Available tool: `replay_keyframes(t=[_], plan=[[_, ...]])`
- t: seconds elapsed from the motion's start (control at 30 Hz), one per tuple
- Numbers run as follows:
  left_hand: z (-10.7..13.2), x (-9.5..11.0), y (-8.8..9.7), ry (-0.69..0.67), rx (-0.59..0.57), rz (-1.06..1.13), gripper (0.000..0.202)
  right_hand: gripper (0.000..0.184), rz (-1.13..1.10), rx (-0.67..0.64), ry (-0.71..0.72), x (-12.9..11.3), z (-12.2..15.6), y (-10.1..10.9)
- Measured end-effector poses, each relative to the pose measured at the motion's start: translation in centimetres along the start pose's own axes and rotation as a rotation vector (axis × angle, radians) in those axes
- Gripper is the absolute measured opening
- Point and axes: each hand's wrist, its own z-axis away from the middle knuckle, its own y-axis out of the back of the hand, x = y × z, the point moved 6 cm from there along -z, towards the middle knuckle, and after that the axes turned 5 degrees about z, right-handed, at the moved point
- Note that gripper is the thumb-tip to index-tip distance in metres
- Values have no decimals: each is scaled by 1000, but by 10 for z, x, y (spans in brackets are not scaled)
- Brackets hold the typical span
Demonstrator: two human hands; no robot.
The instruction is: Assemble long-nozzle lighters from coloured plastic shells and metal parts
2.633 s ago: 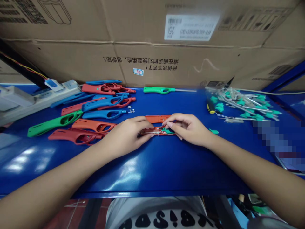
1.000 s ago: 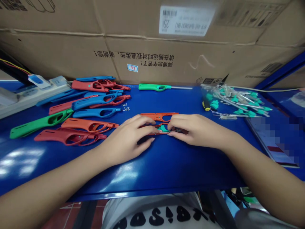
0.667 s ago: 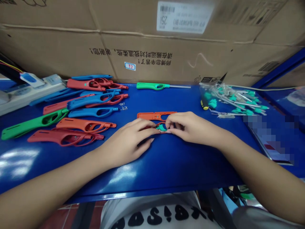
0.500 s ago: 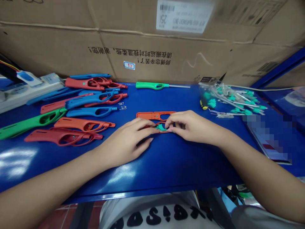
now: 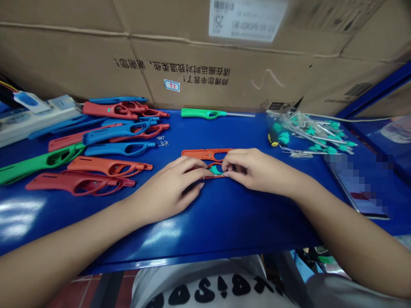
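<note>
In front of me an orange lighter casing half (image 5: 218, 176) lies on the blue table, with a green trigger piece (image 5: 215, 170) set in it. My left hand (image 5: 175, 184) is closed at the left end of that casing, thumb and fingers on its edges. From the other side my right hand (image 5: 247, 167) pinches at the trigger piece's right end; its fingertips hide part of the casing. Just behind, a second orange casing half (image 5: 195, 152) lies flat, partly covered by my fingers.
Red, blue, orange and green lighter casings (image 5: 109, 149) pile up at left, beside small screws (image 5: 163, 142) and a power strip (image 5: 41, 117). A green lighter (image 5: 202, 113), a yellow-black screwdriver (image 5: 272, 140), bagged trigger-and-tube parts (image 5: 321, 132) and a cardboard box (image 5: 192, 55) stand behind. A phone-like device (image 5: 359, 188) lies right.
My hands stay at the same casing, with only slight finger movement around the green trigger piece. The whole view has shifted a little.
</note>
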Motion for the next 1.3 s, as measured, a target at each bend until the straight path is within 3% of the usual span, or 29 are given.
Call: replay_keyframes(t=[0.33, 1.07, 1.3], plan=[[-1, 1, 1, -4, 3, 3, 33, 8, 87, -37, -13, -3, -2, -2], [0, -2, 0, -19, -4, -28, 34, 14, 6, -42, 30, -1, 1, 0], [2, -6, -2, -64, 44, -13, 36, 13, 18, -12, -33, 4, -1, -1]])
